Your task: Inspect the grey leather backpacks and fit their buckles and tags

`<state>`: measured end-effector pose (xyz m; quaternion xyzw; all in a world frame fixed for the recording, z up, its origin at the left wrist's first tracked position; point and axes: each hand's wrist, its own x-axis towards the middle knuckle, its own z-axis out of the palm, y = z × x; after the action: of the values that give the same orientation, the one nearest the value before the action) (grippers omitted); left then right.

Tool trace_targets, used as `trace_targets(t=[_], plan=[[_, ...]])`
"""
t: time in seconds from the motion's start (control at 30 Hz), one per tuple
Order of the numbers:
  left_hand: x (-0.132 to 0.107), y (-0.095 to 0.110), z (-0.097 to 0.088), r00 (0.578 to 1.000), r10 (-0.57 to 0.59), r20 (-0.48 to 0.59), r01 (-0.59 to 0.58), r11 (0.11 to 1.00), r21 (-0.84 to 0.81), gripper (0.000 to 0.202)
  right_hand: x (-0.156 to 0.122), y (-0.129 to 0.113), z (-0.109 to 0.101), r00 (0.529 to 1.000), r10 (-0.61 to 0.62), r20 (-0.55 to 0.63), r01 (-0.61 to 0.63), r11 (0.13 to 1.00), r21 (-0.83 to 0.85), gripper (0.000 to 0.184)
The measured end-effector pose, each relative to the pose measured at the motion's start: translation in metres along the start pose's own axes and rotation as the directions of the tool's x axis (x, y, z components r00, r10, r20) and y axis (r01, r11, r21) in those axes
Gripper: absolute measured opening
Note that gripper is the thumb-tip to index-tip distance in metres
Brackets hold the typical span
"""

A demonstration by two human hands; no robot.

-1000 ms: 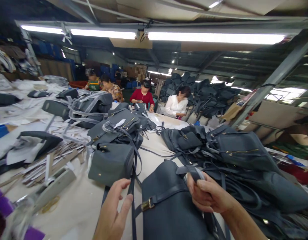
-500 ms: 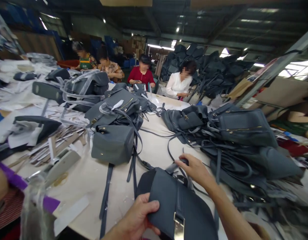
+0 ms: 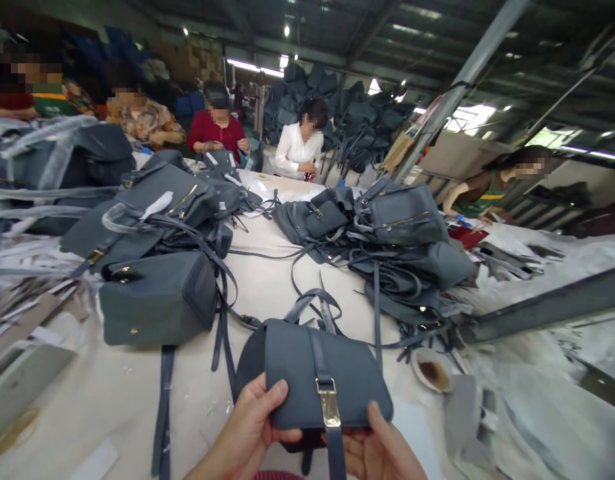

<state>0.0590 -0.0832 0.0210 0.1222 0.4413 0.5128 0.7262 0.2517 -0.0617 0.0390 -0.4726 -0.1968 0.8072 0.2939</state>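
At the bottom centre of the frame, my left hand [image 3: 244, 427] and my right hand [image 3: 377, 443] are clamped on the lower edge of a slate-grey leather backpack [image 3: 307, 370], well apart on either side of its front strap. My left thumb [image 3: 276, 393] presses on the front of the backpack, and my right thumb [image 3: 373, 415] lies against its lower edge. The backpack sits between and just above my hands, its front facing me. A gold-coloured buckle [image 3: 328, 403] sits on the strap at the middle of the flap, and the strap's end hangs down between my hands.

Just beyond lies a cream-topped worktable [image 3: 267, 287], with a loose grey strap [image 3: 163, 413] on it to the left. Up and left of my hands sits a boxy grey backpack [image 3: 154, 300], with more backpacks [image 3: 157, 207] heaped behind it. To the right is a tangled heap of backpacks and straps [image 3: 402, 227], and near its lower edge a white saucer [image 3: 431, 371] holds a dark liquid.

Farther up, co-workers in a red top [image 3: 217, 130] and a white blouse [image 3: 300, 150] sit at the table's far end.
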Motion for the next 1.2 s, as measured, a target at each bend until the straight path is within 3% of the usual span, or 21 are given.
trace_targets(t=[0.07, 0.1, 0.13, 0.17, 0.2, 0.23, 0.27, 0.3, 0.33, 0.4, 0.47, 0.67, 0.73, 0.83, 0.93, 1.0, 1.1, 1.2], plan=[[-0.002, 0.005, -0.005, 0.993, 0.118, -0.032, -0.109, 0.975, 0.195, 0.037, 0.002, -0.004, 0.022, 0.986, -0.136, -0.092, 0.135, 0.991, -0.020, 0.052], [-0.004, 0.008, -0.008, 0.963, 0.262, -0.069, -0.224, 0.913, 0.341, 0.037, 0.001, -0.007, 0.031, 0.978, -0.173, -0.115, 0.170, 0.985, -0.038, 0.049], [-0.007, 0.012, -0.011, 0.882, 0.463, -0.093, -0.358, 0.783, 0.508, 0.037, -0.001, -0.010, 0.037, 0.973, -0.194, -0.124, 0.190, 0.981, -0.048, 0.047], [-0.010, 0.016, -0.014, 0.739, 0.671, -0.063, -0.467, 0.577, 0.670, 0.037, -0.002, -0.013, 0.042, 0.971, -0.205, -0.126, 0.200, 0.978, -0.051, 0.046], [-0.015, 0.020, -0.015, 0.569, 0.822, 0.042, -0.524, 0.323, 0.788, 0.035, -0.004, -0.015, 0.045, 0.969, -0.213, -0.123, 0.208, 0.977, -0.053, 0.045], [-0.019, 0.024, -0.015, 0.420, 0.885, 0.200, -0.547, 0.071, 0.834, 0.032, -0.004, -0.016, 0.047, 0.968, -0.221, -0.117, 0.216, 0.975, -0.055, 0.044], [-0.023, 0.027, -0.014, 0.320, 0.871, 0.373, -0.566, -0.140, 0.812, 0.028, -0.005, -0.016, 0.049, 0.966, -0.233, -0.109, 0.228, 0.972, -0.058, 0.044], [-0.026, 0.029, -0.010, 0.271, 0.806, 0.527, -0.599, -0.288, 0.747, 0.024, -0.004, -0.016, 0.049, 0.965, -0.242, -0.099, 0.237, 0.970, -0.059, 0.044], [-0.028, 0.031, -0.005, 0.255, 0.726, 0.639, -0.637, -0.371, 0.676, 0.022, -0.004, -0.016, 0.050, 0.965, -0.246, -0.089, 0.242, 0.968, -0.060, 0.045], [-0.030, 0.032, 0.005, 0.262, 0.619, 0.740, -0.684, -0.422, 0.595, 0.020, -0.003, -0.014, 0.050, 0.966, -0.247, -0.078, 0.243, 0.968, -0.061, 0.046], [-0.028, 0.031, 0.013, 0.270, 0.580, 0.769, -0.690, -0.441, 0.574, 0.019, -0.002, -0.012, 0.050, 0.967, -0.243, -0.078, 0.238, 0.969, -0.066, 0.046], [-0.024, 0.029, 0.013, 0.149, 0.497, 0.855, -0.649, -0.603, 0.464, 0.026, -0.003, -0.008, 0.051, 0.969, -0.232, -0.082, 0.228, 0.972, -0.052, 0.047], [-0.023, 0.029, 0.010, 0.132, 0.461, 0.877, -0.634, -0.641, 0.433, 0.026, -0.003, -0.006, 0.049, 0.973, -0.216, -0.080, 0.214, 0.976, -0.037, 0.048], [-0.018, 0.027, 0.007, 0.151, 0.391, 0.908, -0.660, -0.644, 0.387, 0.024, 0.000, 0.001, 0.044, 0.977, -0.198, -0.077, 0.193, 0.979, -0.064, 0.051], [-0.011, 0.029, 0.008, 0.221, 0.346, 0.912, -0.713, -0.581, 0.393, 0.023, 0.001, 0.006, 0.037, 0.979, -0.189, -0.076, 0.177, 0.974, -0.140, 0.051], [-0.007, 0.034, 0.010, 0.305, 0.371, 0.877, -0.738, -0.490, 0.465, 0.023, 0.001, 0.009, 0.035, 0.980, -0.178, -0.086, 0.162, 0.973, -0.166, 0.051], [-0.004, 0.041, 0.016, 0.463, 0.504, 0.730, -0.739, -0.236, 0.631, 0.021, -0.001, 0.010, 0.034, 0.978, -0.171, -0.120, 0.155, 0.978, -0.137, 0.052], [-0.003, 0.046, 0.024, 0.609, 0.620, 0.495, -0.682, 0.092, 0.725, 0.017, -0.001, 0.011, 0.035, 0.973, -0.175, -0.150, 0.159, 0.981, -0.111, 0.050]])
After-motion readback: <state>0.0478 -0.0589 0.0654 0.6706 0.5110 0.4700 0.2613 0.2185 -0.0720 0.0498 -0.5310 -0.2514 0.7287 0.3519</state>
